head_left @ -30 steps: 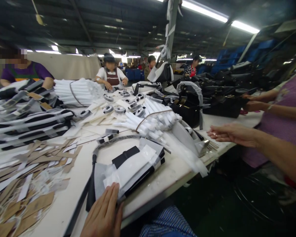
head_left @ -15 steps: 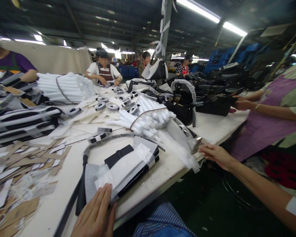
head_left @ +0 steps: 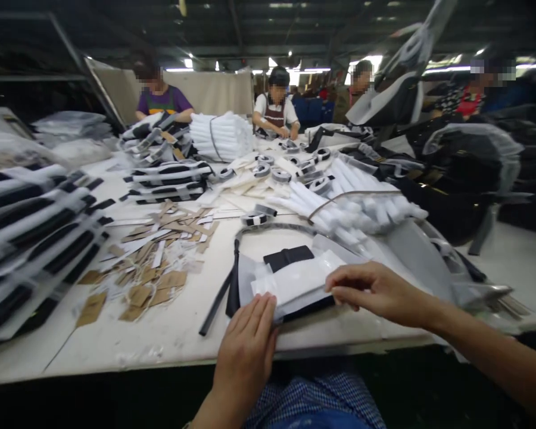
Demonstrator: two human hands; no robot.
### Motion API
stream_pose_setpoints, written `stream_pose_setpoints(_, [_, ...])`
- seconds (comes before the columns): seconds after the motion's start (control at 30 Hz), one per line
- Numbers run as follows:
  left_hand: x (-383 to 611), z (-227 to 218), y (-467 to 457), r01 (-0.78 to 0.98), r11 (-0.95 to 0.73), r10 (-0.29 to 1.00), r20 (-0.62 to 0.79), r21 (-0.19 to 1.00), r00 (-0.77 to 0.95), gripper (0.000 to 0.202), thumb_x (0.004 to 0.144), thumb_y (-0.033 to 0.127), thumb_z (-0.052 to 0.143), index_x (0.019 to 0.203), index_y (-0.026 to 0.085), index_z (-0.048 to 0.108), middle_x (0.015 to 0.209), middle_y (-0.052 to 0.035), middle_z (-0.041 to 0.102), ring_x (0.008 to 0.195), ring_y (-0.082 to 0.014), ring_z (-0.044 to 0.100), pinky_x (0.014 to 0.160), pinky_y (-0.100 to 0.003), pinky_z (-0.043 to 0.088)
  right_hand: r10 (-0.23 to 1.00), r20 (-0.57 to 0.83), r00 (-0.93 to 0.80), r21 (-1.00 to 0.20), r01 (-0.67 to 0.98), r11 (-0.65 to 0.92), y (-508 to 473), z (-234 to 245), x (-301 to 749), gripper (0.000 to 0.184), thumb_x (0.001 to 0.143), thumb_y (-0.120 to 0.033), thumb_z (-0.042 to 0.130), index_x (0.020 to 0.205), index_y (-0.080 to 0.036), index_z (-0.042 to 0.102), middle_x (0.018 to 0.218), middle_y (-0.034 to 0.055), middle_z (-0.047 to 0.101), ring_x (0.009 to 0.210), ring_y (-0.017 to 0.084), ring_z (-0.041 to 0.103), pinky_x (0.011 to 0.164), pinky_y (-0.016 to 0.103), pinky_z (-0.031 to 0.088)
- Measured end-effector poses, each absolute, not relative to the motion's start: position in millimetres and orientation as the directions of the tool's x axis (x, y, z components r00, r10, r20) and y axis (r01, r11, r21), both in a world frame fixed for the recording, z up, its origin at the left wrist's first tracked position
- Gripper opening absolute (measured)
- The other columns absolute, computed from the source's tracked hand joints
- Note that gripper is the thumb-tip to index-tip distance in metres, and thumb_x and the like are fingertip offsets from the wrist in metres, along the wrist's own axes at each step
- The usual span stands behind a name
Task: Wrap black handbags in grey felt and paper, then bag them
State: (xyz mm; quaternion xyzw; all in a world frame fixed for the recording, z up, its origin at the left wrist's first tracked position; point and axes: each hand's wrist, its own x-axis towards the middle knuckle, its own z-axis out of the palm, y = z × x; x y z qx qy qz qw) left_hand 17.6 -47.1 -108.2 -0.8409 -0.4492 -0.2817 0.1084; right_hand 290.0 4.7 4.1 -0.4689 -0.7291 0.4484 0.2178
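Note:
A black handbag (head_left: 234, 286) lies on the table in front of me, its wrapped handle (head_left: 277, 229) curving out behind it. On top are thin translucent padding and a white sheet (head_left: 301, 277). My left hand (head_left: 248, 339) rests flat on the near left corner of the sheet, fingers stretched out. At the sheet's right end is my right hand (head_left: 370, 292), its thumb and fingers brought together. Whatever its fingertips may pinch is too small to make out. A black strap (head_left: 217, 304) trails from the bag's left side.
Cardboard tags (head_left: 156, 286) and paper strips lie scattered to the left. Wrapped black-and-white bundles (head_left: 40, 238) are stacked at far left. White foam tubes (head_left: 357, 205) stand behind the bag. Black bags (head_left: 464, 173) fill the right side. Several co-workers (head_left: 277, 107) sit across the table.
My right hand has come from the table's edge at the right to the sheet's right end. The view has turned left. My left hand stays on the bag.

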Motion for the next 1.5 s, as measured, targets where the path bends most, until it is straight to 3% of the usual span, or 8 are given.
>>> stream_pose_setpoints(0.13, [20, -109, -49, 0.821, -0.553, 0.732, 0.553, 0.143, 0.397, 0.043, 0.096, 0.016, 0.047, 0.139, 0.010, 0.051, 0.139, -0.0107, 0.059, 0.127, -0.0265, 0.056, 0.100, -0.042, 0.051, 0.563, -0.122, -0.818, -0.708, 0.469, 0.528, 64, 15, 226, 0.052, 0.087, -0.020, 0.057, 0.138, -0.023, 0.052, 0.080, -0.0011, 0.074, 0.069, 0.014, 0.065, 0.067, 0.023, 0.046])
stream_pose_setpoints(0.27, [21, -111, -50, 0.824, -0.540, 0.752, 0.538, 0.170, 0.382, 0.045, 0.096, 0.016, 0.046, 0.140, 0.010, 0.050, 0.141, -0.0090, 0.058, 0.129, -0.0260, 0.054, 0.102, -0.042, 0.050, 0.339, -0.221, -0.914, -0.502, 0.405, 0.764, 108, 12, 184, 0.056, 0.085, -0.017, 0.062, 0.139, -0.022, 0.049, 0.085, 0.0008, 0.076, 0.076, 0.016, 0.067, 0.067, 0.024, 0.041])
stream_pose_setpoints(0.67, [16, -119, -42, 0.839, -0.535, 0.690, 0.624, 0.099, 0.367, 0.042, 0.097, 0.019, 0.038, 0.131, 0.009, 0.060, 0.136, -0.0061, 0.063, 0.126, -0.0226, 0.057, 0.100, -0.033, 0.047, 0.212, -0.566, -0.797, -0.127, 0.338, 0.933, 156, -13, 112, 0.059, 0.073, -0.043, 0.080, 0.123, -0.024, 0.057, 0.073, 0.0010, 0.067, 0.063, 0.019, 0.058, 0.054, 0.027, 0.023])
stream_pose_setpoints(0.83, [17, -122, -39, 0.853, -0.514, 0.683, 0.647, 0.094, 0.340, 0.041, 0.098, 0.017, 0.036, 0.128, 0.011, 0.063, 0.133, -0.0048, 0.065, 0.123, -0.0211, 0.059, 0.098, -0.032, 0.048, 0.200, -0.553, -0.808, -0.173, 0.347, 0.922, 176, -29, 106, 0.056, 0.067, -0.054, 0.082, 0.107, -0.025, 0.057, 0.066, -0.0034, 0.061, 0.060, 0.017, 0.052, 0.055, 0.027, 0.021])
stream_pose_setpoints(0.97, [17, -123, -37, 0.857, -0.507, 0.678, 0.657, 0.093, 0.329, 0.041, 0.098, 0.017, 0.035, 0.128, 0.011, 0.064, 0.132, -0.0041, 0.065, 0.122, -0.0208, 0.059, 0.098, -0.031, 0.048, 0.303, -0.517, -0.801, -0.216, 0.465, 0.859, 185, -37, 112, 0.052, 0.061, -0.055, 0.084, 0.090, -0.025, 0.054, 0.066, -0.0061, 0.057, 0.058, 0.014, 0.047, 0.055, 0.026, 0.020])
stream_pose_setpoints(1.13, [17, -121, -38, 0.852, -0.515, 0.690, 0.636, 0.093, 0.347, 0.041, 0.098, 0.019, 0.037, 0.131, 0.010, 0.061, 0.134, -0.0053, 0.064, 0.124, -0.0210, 0.058, 0.099, -0.031, 0.047, 0.322, -0.482, -0.815, -0.413, 0.536, 0.737, 193, -48, 123, 0.050, 0.060, -0.049, 0.086, 0.074, -0.023, 0.046, 0.058, -0.0098, 0.047, 0.055, 0.011, 0.040, 0.054, 0.025, 0.024])
stream_pose_setpoints(1.37, [18, -122, -43, 0.846, -0.524, 0.706, 0.606, 0.097, 0.368, 0.045, 0.095, 0.019, 0.041, 0.136, 0.009, 0.055, 0.139, -0.0067, 0.060, 0.128, -0.0225, 0.055, 0.101, -0.034, 0.048, 0.517, -0.403, -0.755, -0.443, 0.655, 0.612, 201, -60, 141, 0.054, 0.055, -0.048, 0.089, 0.086, -0.021, 0.054, 0.079, -0.0026, 0.067, 0.071, 0.016, 0.058, 0.062, 0.025, 0.035])
stream_pose_setpoints(1.5, [19, -123, -45, 0.846, -0.519, 0.717, 0.600, 0.121, 0.354, 0.047, 0.093, 0.014, 0.042, 0.139, 0.009, 0.053, 0.141, -0.0071, 0.058, 0.130, -0.0230, 0.053, 0.103, -0.036, 0.049, 0.491, -0.456, -0.742, -0.482, 0.670, 0.565, 198, -60, 145, 0.053, 0.064, -0.051, 0.083, 0.099, -0.019, 0.060, 0.091, 0.0017, 0.074, 0.082, 0.018, 0.067, 0.069, 0.024, 0.044])
